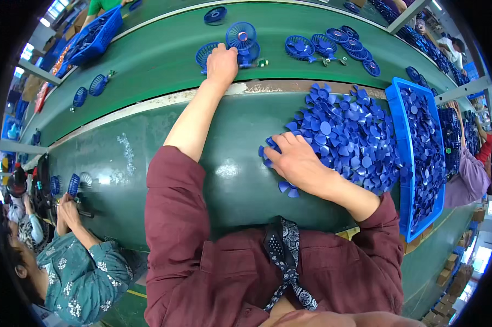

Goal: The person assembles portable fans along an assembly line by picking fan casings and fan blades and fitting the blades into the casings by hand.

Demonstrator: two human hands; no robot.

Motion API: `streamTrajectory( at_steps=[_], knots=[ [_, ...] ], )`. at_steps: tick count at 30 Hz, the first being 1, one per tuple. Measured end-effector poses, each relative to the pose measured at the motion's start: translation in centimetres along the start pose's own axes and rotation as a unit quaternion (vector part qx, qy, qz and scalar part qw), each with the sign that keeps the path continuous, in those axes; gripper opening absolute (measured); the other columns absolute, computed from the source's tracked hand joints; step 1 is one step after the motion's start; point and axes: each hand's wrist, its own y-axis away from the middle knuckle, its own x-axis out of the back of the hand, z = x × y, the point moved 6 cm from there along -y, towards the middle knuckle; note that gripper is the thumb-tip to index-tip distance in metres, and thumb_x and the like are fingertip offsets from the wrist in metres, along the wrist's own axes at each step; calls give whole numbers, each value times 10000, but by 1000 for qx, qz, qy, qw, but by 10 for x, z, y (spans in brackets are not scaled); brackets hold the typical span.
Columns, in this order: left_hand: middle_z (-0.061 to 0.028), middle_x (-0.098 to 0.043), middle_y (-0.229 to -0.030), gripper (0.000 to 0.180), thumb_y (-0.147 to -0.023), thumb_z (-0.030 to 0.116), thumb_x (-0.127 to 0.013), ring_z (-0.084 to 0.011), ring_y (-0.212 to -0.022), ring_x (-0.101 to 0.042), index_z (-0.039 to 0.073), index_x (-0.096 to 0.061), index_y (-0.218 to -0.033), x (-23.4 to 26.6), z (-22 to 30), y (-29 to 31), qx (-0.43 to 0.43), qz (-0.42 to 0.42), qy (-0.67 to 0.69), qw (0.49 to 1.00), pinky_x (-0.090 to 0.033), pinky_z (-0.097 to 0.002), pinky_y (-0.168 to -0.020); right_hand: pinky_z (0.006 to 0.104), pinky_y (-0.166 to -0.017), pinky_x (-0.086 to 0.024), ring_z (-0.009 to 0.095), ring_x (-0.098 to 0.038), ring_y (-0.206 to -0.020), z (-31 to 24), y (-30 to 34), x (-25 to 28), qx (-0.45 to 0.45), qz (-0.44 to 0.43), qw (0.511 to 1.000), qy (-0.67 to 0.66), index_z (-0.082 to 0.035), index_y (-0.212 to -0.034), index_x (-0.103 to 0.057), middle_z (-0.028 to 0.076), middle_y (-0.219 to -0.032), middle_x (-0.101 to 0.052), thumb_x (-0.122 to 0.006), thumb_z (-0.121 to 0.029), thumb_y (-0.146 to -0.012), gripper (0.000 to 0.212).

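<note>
My left hand (222, 64) reaches onto the far green belt, its fingers closed on the lower rim of a round blue fan guard (240, 35) that stands tilted up. Another blue fan housing (207, 54) lies just left of that hand, and a further one with a small metal part is partly hidden behind the guard. At the left edge of a heap of blue fan blades (344, 131), my right hand (298, 163) has its fingers curled over a blue fan blade (265, 154). A loose fan blade (288, 189) lies below the right hand on the green table.
A blue tray (403, 163) full of fan blades stands right of the heap. More fan housings (299, 48) and loose guards (359, 53) lie on the belt (148, 60). A blue crate (96, 38) is at the far left. Co-workers' hands (70, 212) work at both sides.
</note>
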Motion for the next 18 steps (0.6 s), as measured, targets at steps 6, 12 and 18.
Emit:
streamTrajectory(
  at_steps=[6, 12, 18],
  knots=[
    [-155, -562, -839, 149, -798, 31, -538, -357, -844, -587, 70, -669, -858, 55, 0, 38, -31, 42, 87, 995, -482, -450, -731, 356, -703, -438, 270, -521, -860, 3, -7, -11, -10, -35, 999, 23, -14, -861, -617, 123, -838, -535, -566, -73, -724, 158],
    [-165, -541, -851, 124, -789, 44, -546, -352, -853, -567, 49, -647, -861, 120, -22, 105, -13, 24, 116, 993, -464, -446, -726, 389, -715, -458, 296, -539, -859, 4, -9, -8, -2, 18, 1000, -13, -17, -839, -604, 134, -847, -539, -567, -55, -717, 132],
    [-159, -532, -851, 140, -794, 28, -536, -344, -846, -569, 40, -647, -879, 151, -20, 209, 34, -92, 84, 992, -475, -441, -731, 397, -729, -483, 299, -556, -868, -29, -2, -11, 41, 6, 997, -66, -22, -860, -583, 131, -866, -536, -550, -73, -746, 129]
  ],
)
